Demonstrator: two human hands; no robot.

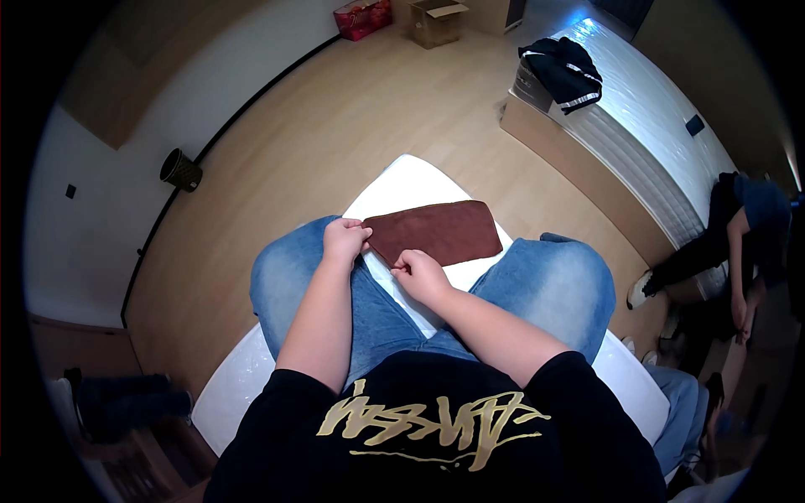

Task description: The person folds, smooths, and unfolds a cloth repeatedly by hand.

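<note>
A dark reddish-brown cloth (436,235), folded into a flat rectangle, lies across the white plastic-covered surface (407,180) between my knees. At the cloth's left end, my left hand (344,239) is closed, with thumb and fingertips pinching the corner. My right hand (422,277) is closed as well, its fingers curled together at the near edge of the cloth, close to the left end. The underside of the cloth and the fingertips of my right hand are partly hidden.
A plastic-wrapped mattress (646,101) stands at the far right, with a dark garment (566,74) on it. Another person (746,226) bends beside it. A wastebasket (180,170) sits by the left wall. A cardboard box (436,25) and a red bag (362,18) are far back.
</note>
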